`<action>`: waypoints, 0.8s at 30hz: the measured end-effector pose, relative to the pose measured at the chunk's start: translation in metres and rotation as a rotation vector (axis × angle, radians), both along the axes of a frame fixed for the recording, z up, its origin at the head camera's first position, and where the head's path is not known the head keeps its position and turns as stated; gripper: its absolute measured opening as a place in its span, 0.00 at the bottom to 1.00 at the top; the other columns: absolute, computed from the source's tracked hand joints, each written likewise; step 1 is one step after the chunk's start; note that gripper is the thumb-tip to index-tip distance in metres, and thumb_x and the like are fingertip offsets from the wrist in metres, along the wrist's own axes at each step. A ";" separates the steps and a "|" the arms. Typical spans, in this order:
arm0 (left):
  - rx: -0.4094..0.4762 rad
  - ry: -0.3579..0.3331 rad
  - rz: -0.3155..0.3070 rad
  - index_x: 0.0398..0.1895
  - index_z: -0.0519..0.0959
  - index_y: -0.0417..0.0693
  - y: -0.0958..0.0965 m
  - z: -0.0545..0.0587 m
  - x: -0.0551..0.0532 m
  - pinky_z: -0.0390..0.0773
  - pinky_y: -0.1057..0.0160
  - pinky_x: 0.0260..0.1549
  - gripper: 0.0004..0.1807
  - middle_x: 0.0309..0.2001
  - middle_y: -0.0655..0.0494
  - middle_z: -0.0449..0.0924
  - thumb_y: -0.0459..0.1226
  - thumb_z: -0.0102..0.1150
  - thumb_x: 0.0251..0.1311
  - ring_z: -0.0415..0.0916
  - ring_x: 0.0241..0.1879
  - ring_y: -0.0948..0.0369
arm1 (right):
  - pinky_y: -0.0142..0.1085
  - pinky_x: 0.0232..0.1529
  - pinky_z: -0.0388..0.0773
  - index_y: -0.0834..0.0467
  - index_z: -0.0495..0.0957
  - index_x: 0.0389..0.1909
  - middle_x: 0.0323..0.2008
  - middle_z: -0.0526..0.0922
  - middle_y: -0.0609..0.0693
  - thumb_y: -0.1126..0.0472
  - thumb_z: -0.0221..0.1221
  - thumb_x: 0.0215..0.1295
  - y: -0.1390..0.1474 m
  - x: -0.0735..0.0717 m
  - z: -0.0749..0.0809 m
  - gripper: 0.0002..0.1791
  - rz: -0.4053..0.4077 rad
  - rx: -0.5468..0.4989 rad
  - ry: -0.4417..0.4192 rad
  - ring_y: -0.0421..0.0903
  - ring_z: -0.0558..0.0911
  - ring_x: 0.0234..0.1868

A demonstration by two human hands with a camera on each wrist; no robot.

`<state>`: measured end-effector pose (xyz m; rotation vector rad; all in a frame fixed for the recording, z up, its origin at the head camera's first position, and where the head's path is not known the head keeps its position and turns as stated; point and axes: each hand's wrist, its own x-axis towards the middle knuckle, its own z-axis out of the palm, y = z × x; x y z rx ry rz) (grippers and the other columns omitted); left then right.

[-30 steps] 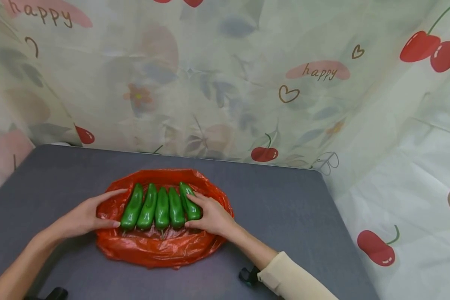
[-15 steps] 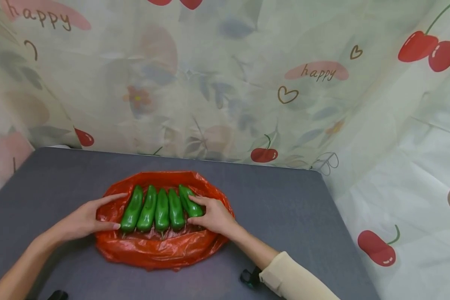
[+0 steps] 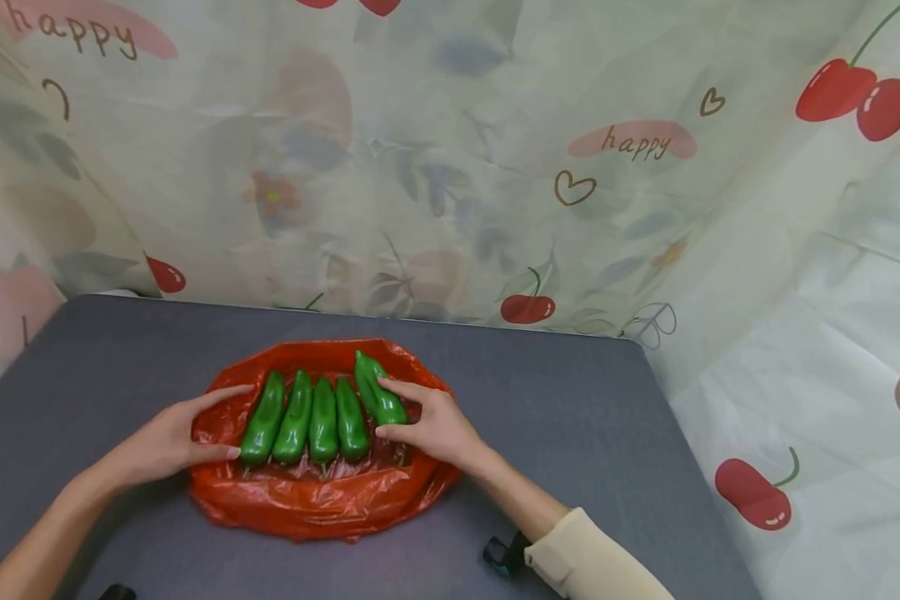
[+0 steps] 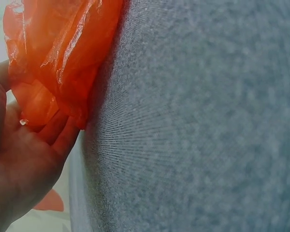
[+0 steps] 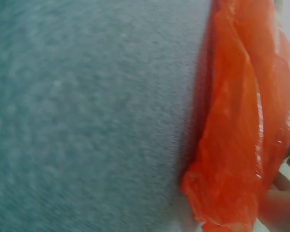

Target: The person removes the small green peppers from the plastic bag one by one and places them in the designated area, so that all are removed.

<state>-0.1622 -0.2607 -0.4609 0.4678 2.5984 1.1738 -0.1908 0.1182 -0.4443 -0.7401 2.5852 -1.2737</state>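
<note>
An orange-red plastic bag (image 3: pixel 300 504) lies spread on the grey table, its mouth rolled wide, with several shiny green chili peppers (image 3: pixel 294 417) side by side inside. My right hand (image 3: pixel 438 425) pinches the rightmost green chili pepper (image 3: pixel 375 387) between thumb and fingers. This pepper leans, its tip reaching farther toward the back than the others and a gap parting its lower end from the row. At the bag's left side, my left hand (image 3: pixel 161 442) has thumb and index finger spread straight over the rim, thumb tip beside the leftmost pepper. Bag film hides its other fingertips in the left wrist view.
The grey table (image 3: pixel 570 417) extends around the bag. Behind and to the right hangs a pale printed curtain (image 3: pixel 450 167) with cherries and lettering. A small black object (image 3: pixel 502 554) shows beneath the right sleeve (image 3: pixel 592 554).
My right hand has shifted the rightmost chili pepper away from the row, toward the back and slightly right. My left hand has stayed at the bag's left side.
</note>
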 end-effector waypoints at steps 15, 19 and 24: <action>0.034 -0.070 -0.013 0.75 0.59 0.42 0.001 0.003 -0.001 0.80 0.64 0.36 0.44 0.59 0.31 0.70 0.47 0.69 0.59 0.76 0.45 0.52 | 0.34 0.42 0.81 0.45 0.71 0.69 0.64 0.75 0.50 0.56 0.71 0.59 0.021 -0.002 0.021 0.36 -0.044 -0.148 -0.068 0.47 0.82 0.49; 0.024 -0.049 -0.009 0.75 0.60 0.43 0.001 0.004 -0.001 0.79 0.65 0.36 0.44 0.59 0.31 0.71 0.47 0.70 0.59 0.76 0.45 0.52 | 0.36 0.42 0.81 0.47 0.71 0.69 0.62 0.77 0.51 0.57 0.71 0.60 0.030 -0.004 0.023 0.36 -0.073 -0.180 -0.085 0.49 0.83 0.49; -0.020 0.008 0.007 0.73 0.64 0.45 0.000 0.003 0.000 0.78 0.66 0.37 0.43 0.59 0.32 0.72 0.48 0.70 0.58 0.75 0.48 0.50 | 0.37 0.42 0.82 0.46 0.71 0.70 0.58 0.79 0.54 0.56 0.70 0.61 0.043 -0.007 0.022 0.35 -0.103 -0.205 -0.107 0.47 0.84 0.47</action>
